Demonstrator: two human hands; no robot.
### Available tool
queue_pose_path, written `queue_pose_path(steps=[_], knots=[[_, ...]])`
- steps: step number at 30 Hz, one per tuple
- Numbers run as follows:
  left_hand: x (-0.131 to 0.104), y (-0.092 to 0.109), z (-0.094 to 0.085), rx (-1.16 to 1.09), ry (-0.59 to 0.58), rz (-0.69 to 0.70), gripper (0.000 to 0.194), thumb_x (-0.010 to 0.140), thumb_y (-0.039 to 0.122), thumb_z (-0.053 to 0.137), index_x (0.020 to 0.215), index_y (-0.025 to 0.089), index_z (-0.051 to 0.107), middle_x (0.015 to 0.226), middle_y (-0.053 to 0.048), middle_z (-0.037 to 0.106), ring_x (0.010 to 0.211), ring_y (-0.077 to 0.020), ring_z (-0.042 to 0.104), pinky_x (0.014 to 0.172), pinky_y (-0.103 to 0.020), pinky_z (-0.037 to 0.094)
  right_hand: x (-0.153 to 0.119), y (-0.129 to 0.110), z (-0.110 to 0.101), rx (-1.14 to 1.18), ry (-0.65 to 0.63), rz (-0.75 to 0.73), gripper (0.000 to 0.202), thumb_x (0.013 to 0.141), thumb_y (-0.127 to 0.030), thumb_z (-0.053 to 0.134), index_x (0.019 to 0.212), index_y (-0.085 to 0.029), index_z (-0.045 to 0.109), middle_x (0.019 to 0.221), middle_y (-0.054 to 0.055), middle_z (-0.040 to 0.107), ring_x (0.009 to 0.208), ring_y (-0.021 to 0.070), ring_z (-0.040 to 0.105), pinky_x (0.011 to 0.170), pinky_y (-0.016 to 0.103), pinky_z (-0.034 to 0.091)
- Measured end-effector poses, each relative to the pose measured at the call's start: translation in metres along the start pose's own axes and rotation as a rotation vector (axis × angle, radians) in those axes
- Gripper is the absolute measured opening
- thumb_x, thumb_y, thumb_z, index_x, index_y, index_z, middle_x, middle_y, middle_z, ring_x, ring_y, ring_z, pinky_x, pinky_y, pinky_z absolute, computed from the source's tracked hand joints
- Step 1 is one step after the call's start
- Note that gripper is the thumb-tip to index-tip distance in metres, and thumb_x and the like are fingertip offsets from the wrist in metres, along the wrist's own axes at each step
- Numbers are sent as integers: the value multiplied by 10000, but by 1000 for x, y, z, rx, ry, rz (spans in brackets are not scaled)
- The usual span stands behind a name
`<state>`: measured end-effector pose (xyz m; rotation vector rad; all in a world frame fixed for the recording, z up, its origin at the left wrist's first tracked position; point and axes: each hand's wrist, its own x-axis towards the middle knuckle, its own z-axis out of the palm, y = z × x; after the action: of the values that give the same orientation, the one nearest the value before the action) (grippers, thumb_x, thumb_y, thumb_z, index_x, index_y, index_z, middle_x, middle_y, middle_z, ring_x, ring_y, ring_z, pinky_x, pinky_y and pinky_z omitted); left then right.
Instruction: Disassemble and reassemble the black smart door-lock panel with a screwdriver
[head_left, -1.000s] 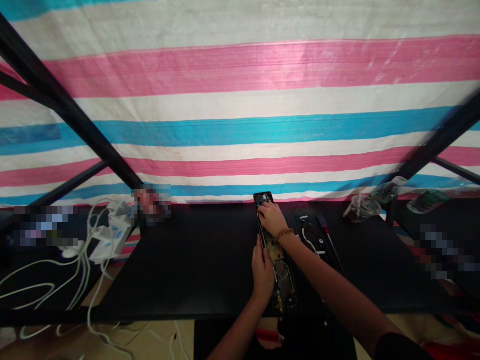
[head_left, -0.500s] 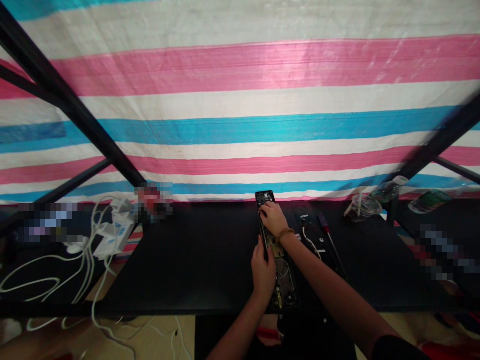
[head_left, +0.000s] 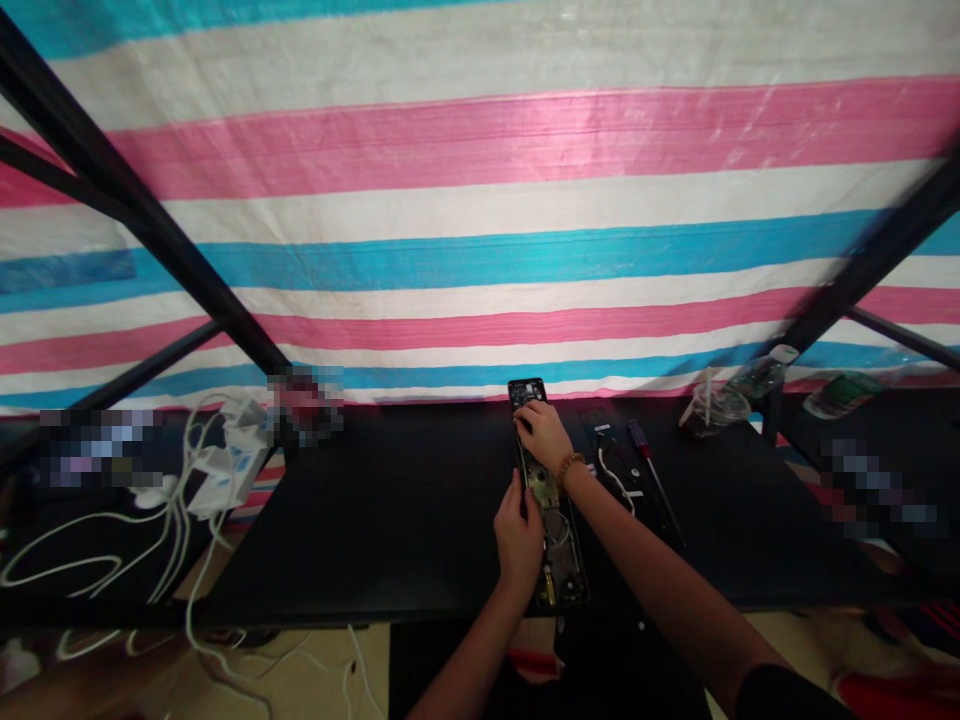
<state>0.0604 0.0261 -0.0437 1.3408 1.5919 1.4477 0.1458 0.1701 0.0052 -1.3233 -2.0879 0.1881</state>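
Both sit much as before: left hand clamps the opened device; right hand touches it, finger closure unclear.

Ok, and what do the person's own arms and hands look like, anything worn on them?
The left hand and right hand are both ungloved. A brown bracelet, seemingly beaded, circles the right wrist. The right forearm is bare up to a dark sleeve at the bottom edge; the left forearm shows no sleeve.

Screwdriver (on table) right of device, left of cup.
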Motion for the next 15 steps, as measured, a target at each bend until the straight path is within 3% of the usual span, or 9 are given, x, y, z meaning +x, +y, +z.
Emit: queue_pose_path(steps=[10,15], knots=[[-1,-5,0,22,33,-17,420,955,319,532,1325,160,651,1336,-150,675,1231,-280,647,1091,-431,474,4,-3,2,36,3,28,177,921,-136,583,929,-184,753,989,98,701,976,244,612,935,381,450],[-4,-5,-1,55,37,-39,501,884,370,655,1344,173,642,1346,-150,668,1238,-310,640,1094,-436,468,-2,0,-12,85,9,26,232,930,-134,581,1088,-201,737,1126,78,695,1062,193,617,995,312,451]])
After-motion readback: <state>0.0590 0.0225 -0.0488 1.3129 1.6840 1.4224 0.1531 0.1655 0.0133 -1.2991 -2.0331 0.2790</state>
